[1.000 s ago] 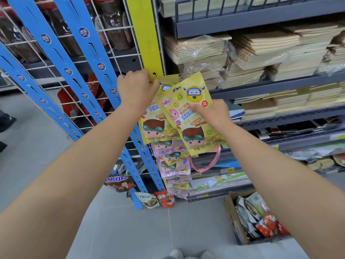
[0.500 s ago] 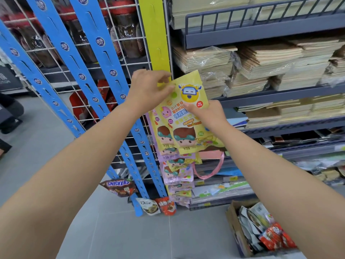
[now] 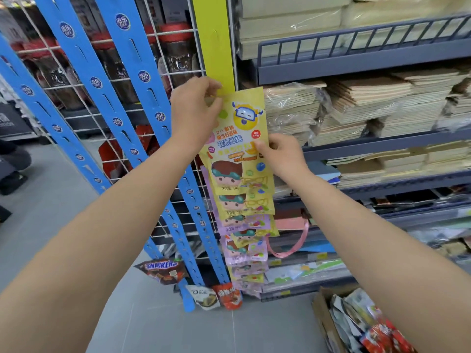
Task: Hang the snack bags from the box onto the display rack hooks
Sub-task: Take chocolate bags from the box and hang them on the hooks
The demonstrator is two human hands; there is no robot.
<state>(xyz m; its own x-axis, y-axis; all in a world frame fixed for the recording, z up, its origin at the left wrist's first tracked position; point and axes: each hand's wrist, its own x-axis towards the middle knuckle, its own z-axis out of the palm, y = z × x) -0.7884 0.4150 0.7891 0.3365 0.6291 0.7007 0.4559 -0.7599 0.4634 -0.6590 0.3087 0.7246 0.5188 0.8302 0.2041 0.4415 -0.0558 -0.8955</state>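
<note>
Head view: a shop aisle with a grey floor, and grey shelves (image 3: 356, 149) of stacked paper goods fill the right of the frame. At centre top a flat yellow strip (image 3: 212, 47) of matte plastic hangs on a white wire grid (image 3: 76, 85), beside 3 slotted blue strips (image 3: 142, 80).

Over the last second the yellow snack bag (image 3: 242, 128) has gone from tilted and lower to upright, its top edge now at the strip's bare end. The left hand (image 3: 193, 110) pinches the top left corner there, and the right hand (image 3: 280, 154) pinches the right edge mid-height. The bag is probably being fed onto a hook, which is hidden, and neither grip has let go.

The bag is a glossy flat film pouch that overlaps the hung bags (image 3: 244, 225) below. The cardboard box (image 3: 323, 317), at lower right, holds crumpled packets.
</note>
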